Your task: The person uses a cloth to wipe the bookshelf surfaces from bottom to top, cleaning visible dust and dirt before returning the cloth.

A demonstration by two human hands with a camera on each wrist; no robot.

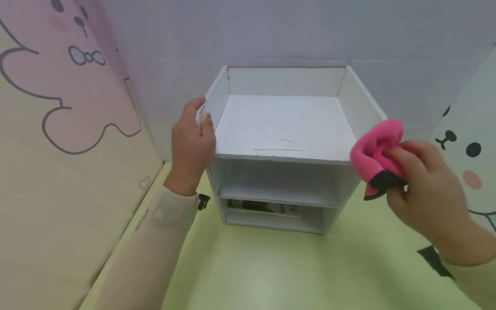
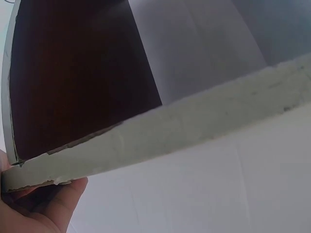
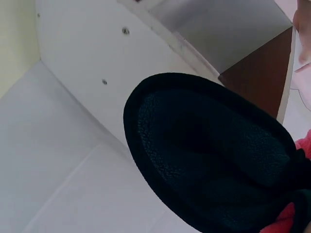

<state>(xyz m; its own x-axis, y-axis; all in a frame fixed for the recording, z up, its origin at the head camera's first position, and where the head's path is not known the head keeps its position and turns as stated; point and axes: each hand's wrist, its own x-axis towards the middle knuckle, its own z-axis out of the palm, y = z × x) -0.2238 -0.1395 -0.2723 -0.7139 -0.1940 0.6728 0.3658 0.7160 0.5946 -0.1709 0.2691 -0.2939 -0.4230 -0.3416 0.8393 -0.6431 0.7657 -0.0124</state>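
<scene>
A white open-topped shelf unit [image 1: 286, 122] stands in the middle of the head view. My left hand [image 1: 192, 144] grips the top edge of its left side panel, thumb on the inner side. In the left wrist view the fingers [image 2: 65, 204] reach under the panel edge [image 2: 160, 136]. My right hand [image 1: 430, 189] pinches a bunched pink cloth [image 1: 377, 148] with dark trim against the front of the right side panel. Up close, a dark fleecy face of the cloth [image 3: 204, 150] fills much of the right wrist view and hides part of the unit.
Two compartments lie under the unit's top; flat printed items [image 1: 267, 207] lie in the lowest. The unit stands on a pale green surface [image 1: 263, 267]. Panels with cartoon animals [image 1: 77, 86] rise at left and right, and a pale wall [image 1: 286, 30] stands behind.
</scene>
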